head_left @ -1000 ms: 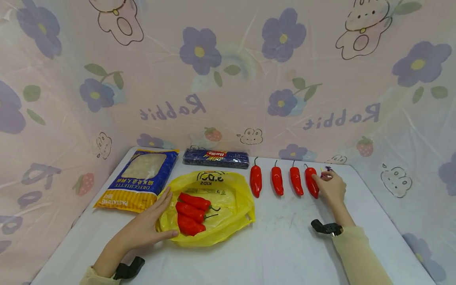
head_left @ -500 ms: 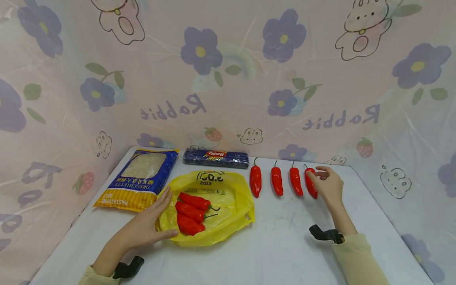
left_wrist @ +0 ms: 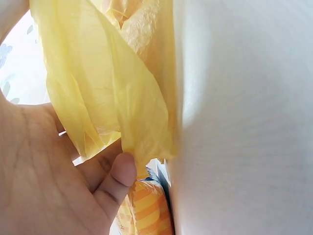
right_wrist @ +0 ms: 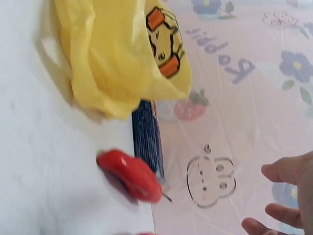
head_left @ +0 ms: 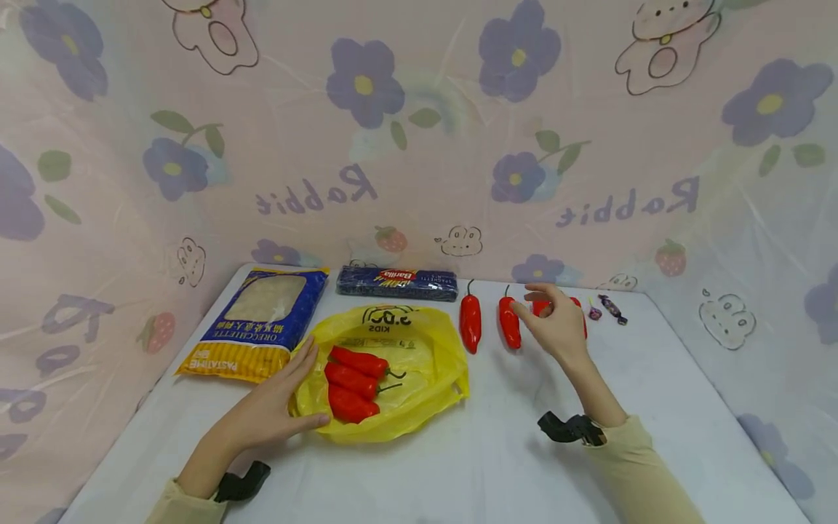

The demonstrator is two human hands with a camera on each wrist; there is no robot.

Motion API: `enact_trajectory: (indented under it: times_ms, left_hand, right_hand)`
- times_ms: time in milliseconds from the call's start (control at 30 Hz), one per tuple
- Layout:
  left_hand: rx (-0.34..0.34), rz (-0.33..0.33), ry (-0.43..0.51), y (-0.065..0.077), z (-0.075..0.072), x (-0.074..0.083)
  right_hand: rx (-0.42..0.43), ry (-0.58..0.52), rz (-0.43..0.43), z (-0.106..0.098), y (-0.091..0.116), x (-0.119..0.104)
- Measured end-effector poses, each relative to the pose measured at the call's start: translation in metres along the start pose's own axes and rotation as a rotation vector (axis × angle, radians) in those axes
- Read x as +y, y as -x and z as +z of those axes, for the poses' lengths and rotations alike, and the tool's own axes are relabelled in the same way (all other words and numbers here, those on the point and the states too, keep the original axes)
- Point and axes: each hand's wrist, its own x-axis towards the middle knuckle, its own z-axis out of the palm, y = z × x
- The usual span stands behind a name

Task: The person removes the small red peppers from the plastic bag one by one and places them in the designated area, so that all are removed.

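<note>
Second red pepper from the yellow bag lies on the worktop, long axis roughly twelve-to-six, at nine o'clock from the nearer right hand, fingers parted and empty; left hand, fingers extended, touches the bag.

I view the table with the sheet behind it and along both sides. Left of centre lies the bag, three bagged peppers side by side in it. The left hand touches the bag's left side. Left of the bag and reaching farther back, I see the packet; behind the bag, the box. Right of the bag runs a row of four peppers, the right hand partly hiding the rightmost two. Right of these, two sweets lie near the back edge.
</note>
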Motion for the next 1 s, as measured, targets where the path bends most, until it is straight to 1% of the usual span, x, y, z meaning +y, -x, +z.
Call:
enact_trajectory:
  times_ms: [200,333,533,700,767,1000]
  left_hand:
    - [-0.004,-0.010,0.007,0.000,-0.002,0.000]
    - [-0.006,-0.008,0.011,-0.001,-0.001,0.000]
    - [-0.002,0.002,0.011,-0.001,0.000,0.000]
    - [-0.002,-0.001,0.012,0.000,-0.001,0.001]
    - [-0.002,0.000,0.011,0.000,-0.002,0.001]
    - [0.002,0.002,0.011,0.000,-0.002,0.001]
  right_hand:
    - [-0.092,-0.051,-0.049,0.025,0.003,-0.025]
    - [-0.137,-0.078,-0.072,0.042,0.007,-0.039]
    - [-0.187,-0.149,-0.105,0.061,0.014,-0.060]
    - [-0.204,-0.176,-0.186,0.074,0.018,-0.076]
    - [-0.221,-0.191,-0.201,0.080,0.020,-0.083]
    - [-0.318,-0.257,-0.207,0.099,0.028,-0.100]
